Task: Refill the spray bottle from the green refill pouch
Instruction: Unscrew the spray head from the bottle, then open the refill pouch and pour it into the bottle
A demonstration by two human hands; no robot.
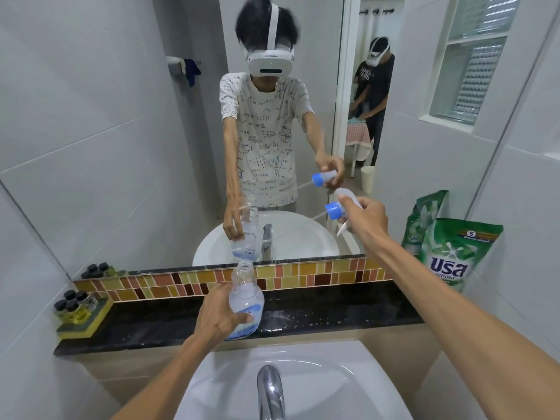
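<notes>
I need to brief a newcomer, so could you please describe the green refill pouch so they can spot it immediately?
Follow the black counter ledge below the mirror to its right end. The green refill pouch stands there upright against the wall, the only green, soft printed bag in the scene, unlike the clear spray bottle.

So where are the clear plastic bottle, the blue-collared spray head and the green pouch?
clear plastic bottle (245,301): head view, body.
blue-collared spray head (335,210): head view, blue collar.
green refill pouch (451,253): head view, printed front.

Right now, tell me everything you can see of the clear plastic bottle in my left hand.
The clear plastic bottle is uncapped, its narrow neck open at the top. It has a rounded body with a blue-and-white label low down. It tilts slightly and sits over the black stone ledge, gripped around its lower half by the left hand.
</notes>
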